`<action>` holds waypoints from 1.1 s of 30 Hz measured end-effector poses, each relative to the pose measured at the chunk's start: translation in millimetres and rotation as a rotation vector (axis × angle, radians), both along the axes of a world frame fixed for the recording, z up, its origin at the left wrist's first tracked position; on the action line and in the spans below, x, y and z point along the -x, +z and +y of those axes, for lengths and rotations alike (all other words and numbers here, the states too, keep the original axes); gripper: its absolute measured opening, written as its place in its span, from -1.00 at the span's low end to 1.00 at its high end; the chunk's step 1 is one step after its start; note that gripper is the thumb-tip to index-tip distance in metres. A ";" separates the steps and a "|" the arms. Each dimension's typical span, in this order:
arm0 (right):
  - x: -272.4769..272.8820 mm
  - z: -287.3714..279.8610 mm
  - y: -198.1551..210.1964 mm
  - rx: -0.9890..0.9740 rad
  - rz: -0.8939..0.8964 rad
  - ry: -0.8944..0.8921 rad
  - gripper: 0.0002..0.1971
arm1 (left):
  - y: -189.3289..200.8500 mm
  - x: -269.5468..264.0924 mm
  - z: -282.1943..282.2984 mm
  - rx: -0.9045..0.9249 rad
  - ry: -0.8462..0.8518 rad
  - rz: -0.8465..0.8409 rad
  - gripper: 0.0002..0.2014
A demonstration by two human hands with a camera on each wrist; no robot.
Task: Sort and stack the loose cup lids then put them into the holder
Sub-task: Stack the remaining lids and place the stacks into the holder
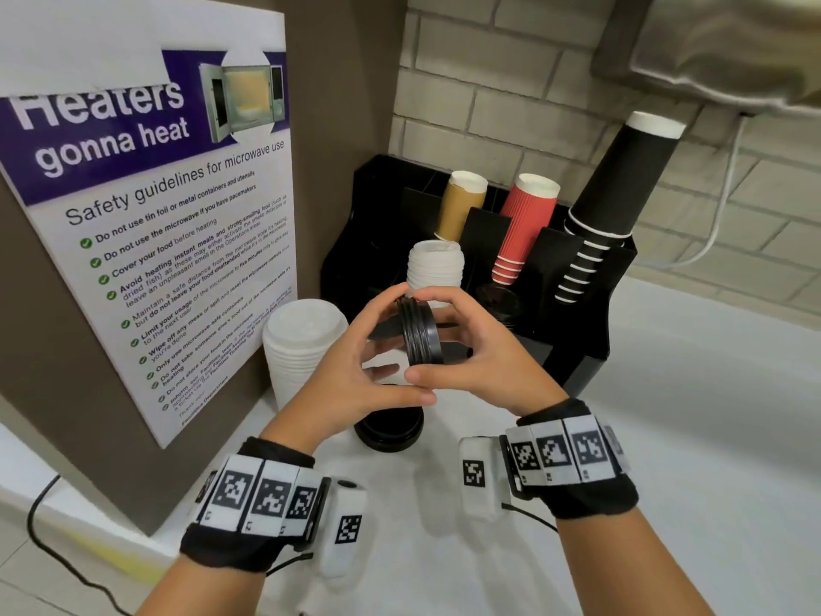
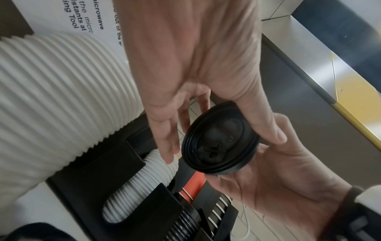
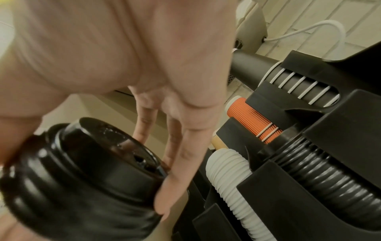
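A small stack of black lids (image 1: 421,335) stands on edge above the counter. My left hand (image 1: 382,349) and right hand (image 1: 448,344) grip it from either side, fingertips and thumbs curled round its rim. In the left wrist view the black lids (image 2: 219,145) show their tops; in the right wrist view the black lids (image 3: 82,171) sit against my right fingers (image 3: 181,154). Below my hands lies another stack of black lids (image 1: 388,426). A tall stack of white lids (image 1: 302,349) stands to the left. The black holder (image 1: 577,313) contains white lids (image 1: 435,269) and black lids (image 3: 321,179).
Brown cups (image 1: 460,206), red cups (image 1: 526,229) and black cups (image 1: 617,193) lean in the holder's back slots. A panel with a microwave safety poster (image 1: 169,242) stands close on the left. A tiled wall and a white cable (image 1: 719,215) are behind. White counter (image 1: 688,437) stretches right.
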State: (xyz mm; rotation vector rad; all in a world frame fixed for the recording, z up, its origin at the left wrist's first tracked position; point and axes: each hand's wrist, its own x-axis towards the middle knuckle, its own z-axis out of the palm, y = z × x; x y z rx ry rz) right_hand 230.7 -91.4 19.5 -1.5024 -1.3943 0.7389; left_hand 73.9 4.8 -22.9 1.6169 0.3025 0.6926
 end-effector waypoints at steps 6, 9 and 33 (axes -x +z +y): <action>-70.9 15.9 25.7 -0.008 -0.075 -0.207 -0.33 | 7.2 12.6 14.7 0.022 0.217 -0.061 -0.30; -120.0 31.3 31.7 0.156 -0.352 -0.298 -0.37 | 11.5 27.3 23.7 0.010 0.314 -0.067 -0.49; -130.1 49.6 -5.8 0.460 -0.855 -0.289 -0.06 | 19.9 40.6 23.9 0.000 0.366 0.008 -0.60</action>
